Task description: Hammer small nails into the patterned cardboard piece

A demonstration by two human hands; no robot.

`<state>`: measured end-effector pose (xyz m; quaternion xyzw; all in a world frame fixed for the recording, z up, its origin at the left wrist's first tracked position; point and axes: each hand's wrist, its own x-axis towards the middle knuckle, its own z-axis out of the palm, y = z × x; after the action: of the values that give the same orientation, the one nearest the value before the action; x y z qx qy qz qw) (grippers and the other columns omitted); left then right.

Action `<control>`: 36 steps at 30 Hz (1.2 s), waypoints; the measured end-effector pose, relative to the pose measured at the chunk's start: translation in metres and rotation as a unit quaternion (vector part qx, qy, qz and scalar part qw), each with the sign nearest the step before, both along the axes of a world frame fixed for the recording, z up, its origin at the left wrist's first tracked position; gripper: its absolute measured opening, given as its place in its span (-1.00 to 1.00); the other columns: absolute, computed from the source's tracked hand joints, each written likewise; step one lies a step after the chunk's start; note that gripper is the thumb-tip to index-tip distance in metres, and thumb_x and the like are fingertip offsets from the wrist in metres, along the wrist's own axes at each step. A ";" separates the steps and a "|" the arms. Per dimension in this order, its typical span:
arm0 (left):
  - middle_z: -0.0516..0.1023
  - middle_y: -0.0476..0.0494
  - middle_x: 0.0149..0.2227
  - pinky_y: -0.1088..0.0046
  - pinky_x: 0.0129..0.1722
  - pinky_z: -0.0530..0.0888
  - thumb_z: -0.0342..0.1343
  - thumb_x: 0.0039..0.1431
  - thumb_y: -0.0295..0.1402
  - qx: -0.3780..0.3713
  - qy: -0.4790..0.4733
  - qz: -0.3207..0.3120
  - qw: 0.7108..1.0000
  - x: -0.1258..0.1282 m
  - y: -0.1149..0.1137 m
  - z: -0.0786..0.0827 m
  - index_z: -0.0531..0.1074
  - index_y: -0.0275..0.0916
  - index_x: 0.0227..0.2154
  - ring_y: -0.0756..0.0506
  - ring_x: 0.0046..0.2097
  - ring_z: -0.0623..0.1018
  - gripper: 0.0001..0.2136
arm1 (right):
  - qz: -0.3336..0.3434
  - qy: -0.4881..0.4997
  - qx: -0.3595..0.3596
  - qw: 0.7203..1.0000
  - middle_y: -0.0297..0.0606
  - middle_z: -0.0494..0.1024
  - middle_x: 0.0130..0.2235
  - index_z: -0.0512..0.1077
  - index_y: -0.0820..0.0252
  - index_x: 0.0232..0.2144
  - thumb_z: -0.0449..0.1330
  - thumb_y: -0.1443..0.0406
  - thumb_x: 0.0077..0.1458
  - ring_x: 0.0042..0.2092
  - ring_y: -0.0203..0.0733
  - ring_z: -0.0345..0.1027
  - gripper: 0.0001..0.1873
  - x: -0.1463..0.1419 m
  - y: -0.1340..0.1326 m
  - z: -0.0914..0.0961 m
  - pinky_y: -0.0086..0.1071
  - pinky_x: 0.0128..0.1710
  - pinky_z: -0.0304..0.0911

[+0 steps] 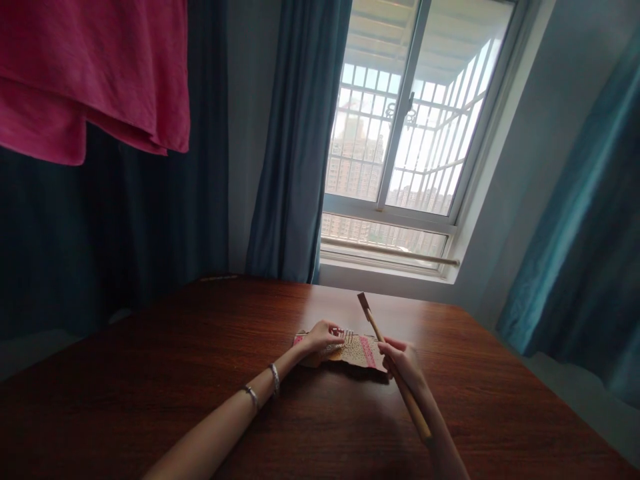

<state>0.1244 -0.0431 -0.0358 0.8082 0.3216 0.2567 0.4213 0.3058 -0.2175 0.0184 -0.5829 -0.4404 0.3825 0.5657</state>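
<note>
On the table lies a crumpled, patterned cardboard-like sheet with brown speckles, a pink band and uneven edges. My left hand closes over its left part, thumb and fingers bent around the far edge. Right at those fingertips stands a row of thin prongs; what they belong to is too small to tell. My right hand grips a long wooden stick with a flat, brown, brush-like end. That end points up and away, above the sheet, while the thick end slants back along my forearm.
The dark reddish-brown wooden table extends around both arms. Behind it are a barred window and blue curtains, with another curtain at right. A pink cloth hangs at upper left.
</note>
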 end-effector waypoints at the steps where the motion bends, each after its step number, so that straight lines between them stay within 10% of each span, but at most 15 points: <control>1: 0.50 -0.09 -0.47 0.53 -0.42 0.25 0.23 -0.23 -0.21 0.013 0.008 -0.011 1.000 -0.002 0.001 0.002 0.54 -0.39 -0.40 -0.05 -0.38 0.41 -0.66 | -0.026 -0.019 0.001 0.999 -0.46 0.23 -0.76 0.45 0.32 -0.45 0.17 0.16 -0.19 -0.73 -0.37 0.07 -0.69 0.004 0.001 -0.004 -0.50 -0.79 0.03; 12: 0.43 -0.24 -0.06 0.40 -0.10 0.32 0.32 -0.38 -0.12 0.090 0.177 -0.041 0.979 -0.034 0.014 0.035 0.39 -0.29 -0.05 -0.22 -0.06 0.41 -0.29 | -0.159 -0.399 -0.074 0.900 -0.16 0.54 -0.49 0.54 0.22 -0.39 0.08 0.26 -0.14 -0.44 -0.15 0.39 -0.71 0.056 0.006 -0.035 -0.43 -0.45 0.17; 36: 0.36 -0.14 -0.18 0.45 -0.23 0.31 0.27 -0.44 0.06 0.181 0.268 -0.072 0.944 -0.028 0.008 0.020 0.43 -0.22 -0.19 -0.19 -0.13 0.36 -0.33 | -0.138 -0.544 -0.146 0.814 -0.04 0.55 -0.29 0.53 0.16 -0.38 0.00 0.22 -0.02 -0.22 -0.04 0.42 -0.69 0.058 0.000 -0.044 -0.37 -0.33 0.17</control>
<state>0.0961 -0.0349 -0.0162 0.9307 0.3120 0.0537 0.1834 0.3642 -0.2177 -0.0252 -0.8261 -0.5307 -0.0193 0.1885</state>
